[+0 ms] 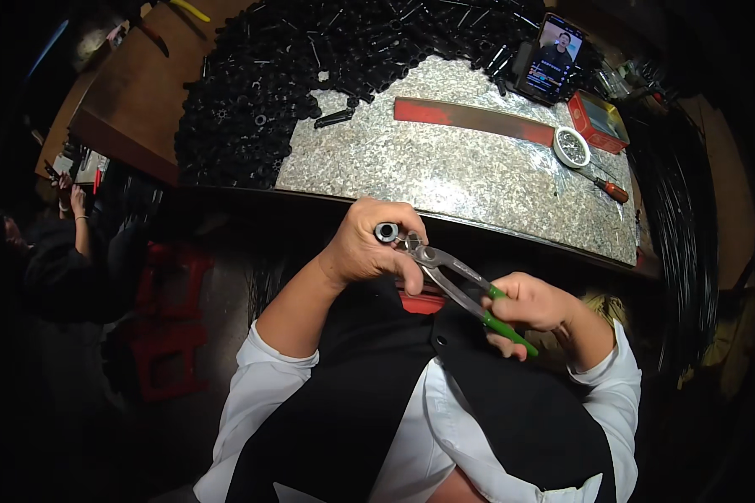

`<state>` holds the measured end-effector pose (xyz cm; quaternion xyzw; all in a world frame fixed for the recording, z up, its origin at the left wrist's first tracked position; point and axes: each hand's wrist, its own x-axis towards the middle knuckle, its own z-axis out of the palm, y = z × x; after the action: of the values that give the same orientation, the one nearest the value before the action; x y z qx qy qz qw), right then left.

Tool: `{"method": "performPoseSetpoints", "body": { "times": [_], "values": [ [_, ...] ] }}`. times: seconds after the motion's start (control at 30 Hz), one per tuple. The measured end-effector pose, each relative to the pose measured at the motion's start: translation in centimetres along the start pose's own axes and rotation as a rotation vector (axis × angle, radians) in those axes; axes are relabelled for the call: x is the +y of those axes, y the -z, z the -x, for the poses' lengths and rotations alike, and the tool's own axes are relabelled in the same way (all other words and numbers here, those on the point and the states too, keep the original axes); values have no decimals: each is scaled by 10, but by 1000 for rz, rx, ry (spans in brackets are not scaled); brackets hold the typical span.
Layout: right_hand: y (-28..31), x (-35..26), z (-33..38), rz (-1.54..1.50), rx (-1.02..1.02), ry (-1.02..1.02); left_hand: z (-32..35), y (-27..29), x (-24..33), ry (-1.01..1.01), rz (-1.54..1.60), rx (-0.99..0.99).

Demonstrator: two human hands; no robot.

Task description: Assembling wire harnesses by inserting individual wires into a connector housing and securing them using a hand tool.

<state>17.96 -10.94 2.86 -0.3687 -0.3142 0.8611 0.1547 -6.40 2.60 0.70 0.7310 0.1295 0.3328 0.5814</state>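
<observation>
While the left hand point(362, 245) curls closed around a small black tube piece point(386, 232), its fingers wrap together over the part and only the round open end shows above the thumb and forefinger. The right hand point(533, 303) is clenched on the green handles of a pair of pliers point(453, 281), fingers folded tight around both grips. The metal nose of the pliers points up and to the left, ending just beside the tube piece, at the fingertips of the left hand; whether the nose actually bites the part cannot be told. Both hands are held in front of the chest, just short of the near edge of a speckled stone worktop point(478, 180).

Beyond the fingers of the left hand, on the far side of the worktop, lies a large heap of black tube pieces point(310, 67). One single black piece point(334, 119) lies apart from the heap on the stone. Beyond the right hand a long red-painted flat bar point(474, 117) lies across the worktop, with a round white tin point(571, 147) at its right end, a red box point(597, 121) behind that, and a screwdriver with an orange handle point(606, 186) to the right. A phone with a lit screen point(551, 57) stands propped behind the bar. Far to the left of the left hand, another person point(63, 243) sits in the dark.
</observation>
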Motion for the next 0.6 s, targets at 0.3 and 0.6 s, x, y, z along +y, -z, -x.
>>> {"method": "performPoseSetpoints", "body": {
  "times": [0.3,0.6],
  "values": [
    [-12,-11,-9,1427,722,569,-3,-13,-6,-77,-197,169],
    [-6,-12,-22,1223,609,503,1,-17,-15,-141,-141,249]
  ]
}}
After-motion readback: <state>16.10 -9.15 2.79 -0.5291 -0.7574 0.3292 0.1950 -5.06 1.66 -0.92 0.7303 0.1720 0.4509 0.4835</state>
